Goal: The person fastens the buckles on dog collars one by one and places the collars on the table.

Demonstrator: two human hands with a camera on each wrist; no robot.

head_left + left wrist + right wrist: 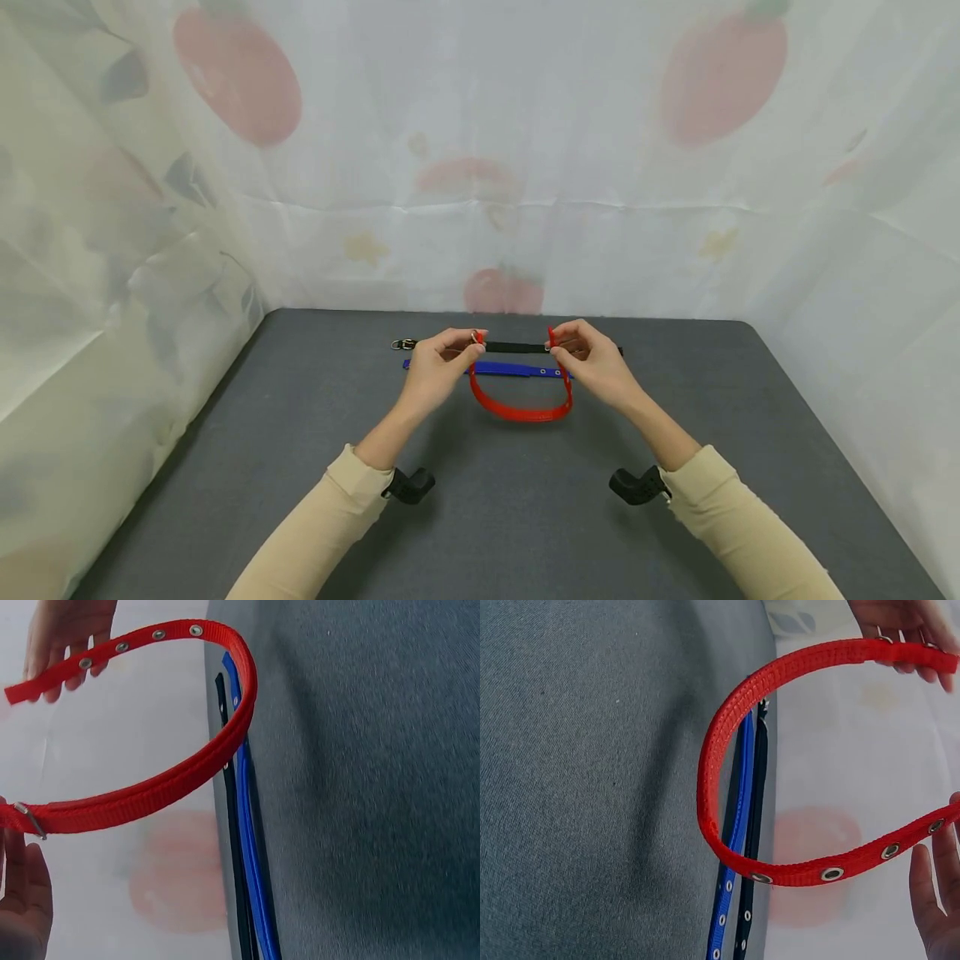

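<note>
A red collar strap (520,409) with metal eyelets hangs in a U-shaped loop above the grey table (495,517). My left hand (442,360) pinches its buckle end, and my right hand (581,358) pinches the end with the holes. In the left wrist view the red collar strap (161,786) curves from a metal buckle (30,820) near my palm up to the eyelet end. The right wrist view shows the red collar strap (727,750) bending toward my fingers (934,877). A blue strap (517,369) and a black strap (517,347) lie flat on the table behind the loop.
A white sheet printed with red fruit (495,192) walls the table at the back and on both sides. The black strap ends in a metal clip (402,343) at the left. Black wrist camera mounts (411,485) sit under both beige sleeves.
</note>
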